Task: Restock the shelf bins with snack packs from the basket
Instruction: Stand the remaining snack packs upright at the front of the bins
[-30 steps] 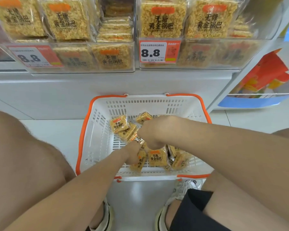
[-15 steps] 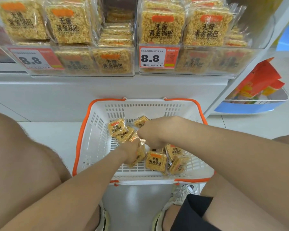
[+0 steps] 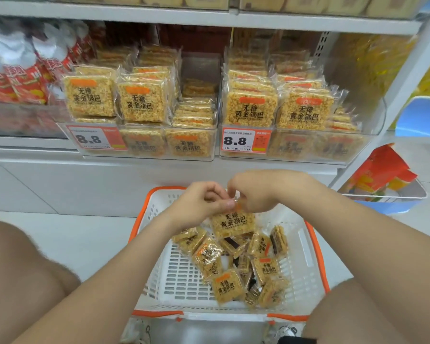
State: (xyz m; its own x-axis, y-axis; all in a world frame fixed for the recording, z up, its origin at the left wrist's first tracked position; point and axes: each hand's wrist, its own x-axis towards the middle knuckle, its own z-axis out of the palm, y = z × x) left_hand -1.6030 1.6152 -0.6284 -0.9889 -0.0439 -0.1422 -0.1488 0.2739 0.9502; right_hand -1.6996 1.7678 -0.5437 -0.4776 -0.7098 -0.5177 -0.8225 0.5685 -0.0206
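Note:
A white basket with an orange rim [image 3: 315, 247] stands on the floor between my knees and holds several yellow snack packs [image 3: 226, 286]. My left hand [image 3: 201, 202] and my right hand [image 3: 252, 192] meet above the basket's far side. Both pinch the top edge of one snack pack [image 3: 232, 223], which hangs below them, label facing me. Clear shelf bins stand above: a left bin [image 3: 147, 142] and a right bin [image 3: 296, 145], both stocked with the same packs standing upright.
Red snack bags [image 3: 23, 80] fill the shelf to the left. A blue-and-clear bin with orange packs [image 3: 382, 184] sits low at the right. The white shelf base [image 3: 85, 184] runs behind the basket. My knees flank the basket.
Both hands have risen out of the basket, lifting one snack pack by its top edge. My head has tilted up, showing more of the shelf.

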